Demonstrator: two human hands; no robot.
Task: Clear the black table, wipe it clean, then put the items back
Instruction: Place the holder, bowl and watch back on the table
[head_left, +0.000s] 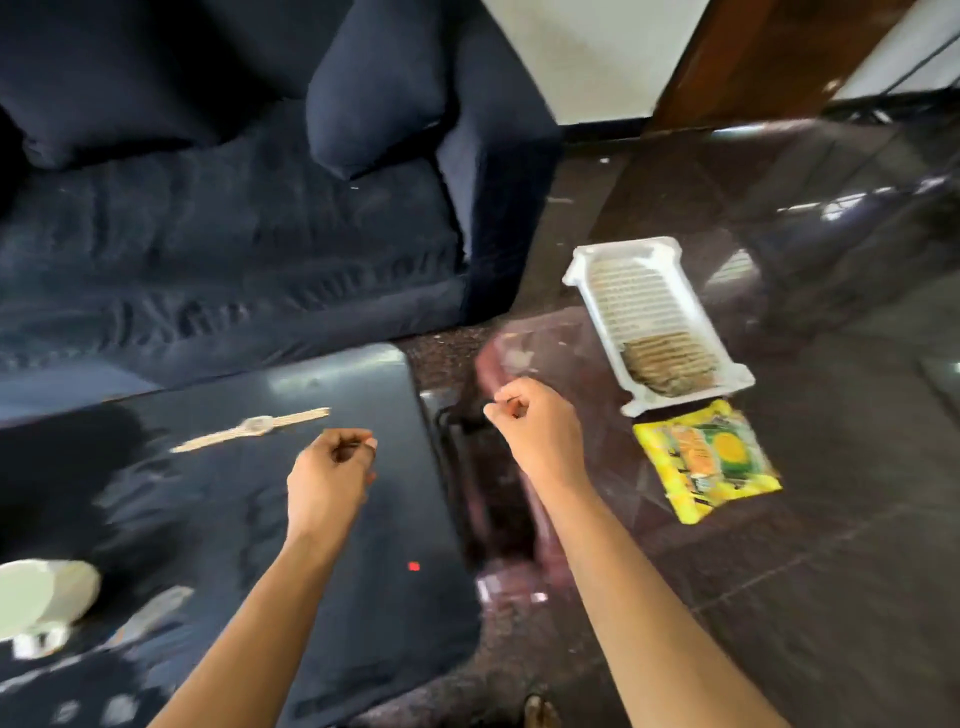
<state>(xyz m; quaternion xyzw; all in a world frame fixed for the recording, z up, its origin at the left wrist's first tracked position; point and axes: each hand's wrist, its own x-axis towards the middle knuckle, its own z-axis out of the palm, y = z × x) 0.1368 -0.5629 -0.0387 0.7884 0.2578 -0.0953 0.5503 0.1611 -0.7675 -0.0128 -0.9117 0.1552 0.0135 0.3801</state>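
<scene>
"Clearing the surface, was that the step in hand?"

"I judged so. The white tray of crackers (660, 322) and the yellow packet (706, 462) lay on the floor (779, 571), just beside each other, off the right end of the black surface (363, 519). The watch (254, 426) and a white cup (47, 592) were on the surface, so the wiping was not yet due."

"And the hands?"

"Both curled. The left hand (332, 467) hung over the surface near the watch, fingers folded to the palm and thumb on the forefinger, with nothing in it that I could see. The right hand (530, 415) was a fist past the surface's right edge, over the floor. A reddish, see-through smear (506, 358) ran beside and below it, too blurred to name. I could not tell whether the hand had hold of it."

"How did the watch lie?"

"Flat, with the strap opened out straight and the dial in the middle. Its long axis ran slantwise from the near left to the far right, the far end pointing toward the corner of the sofa (208, 260). The cup looked tipped on its side at the near left edge, though blur left me unsure."

"Next move?"

"The watch, in my view, since the left hand was the nearer. A thin strap flat on a glossy top calls for a pinch at the dial, or a slide to the edge, before it is set down by the tray."
</scene>
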